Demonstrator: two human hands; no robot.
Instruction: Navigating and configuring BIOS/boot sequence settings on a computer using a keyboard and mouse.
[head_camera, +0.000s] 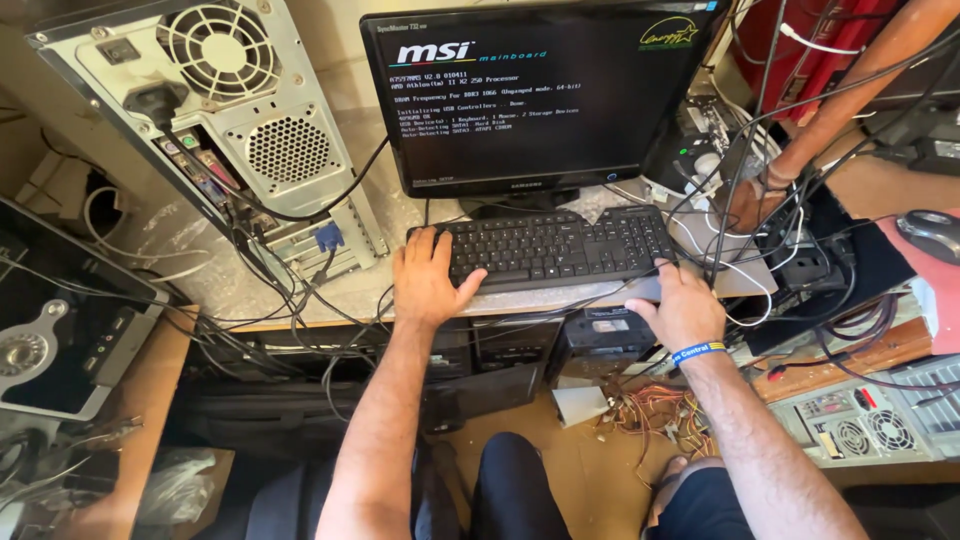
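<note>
Both bare forearms reach toward twelve o'clock. The left hand (428, 281) lies palm down, fingers together, thumb spread toward three o'clock. The right hand (683, 308) curls loosely, knuckles up, wrist banded blue.

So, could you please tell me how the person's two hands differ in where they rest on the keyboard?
The left hand lies flat over the left end of the black keyboard, fingers spread on the keys. The right hand grips the keyboard's lower right corner and has a blue wristband; the left wrist is bare. Both touch the keyboard.
</note>
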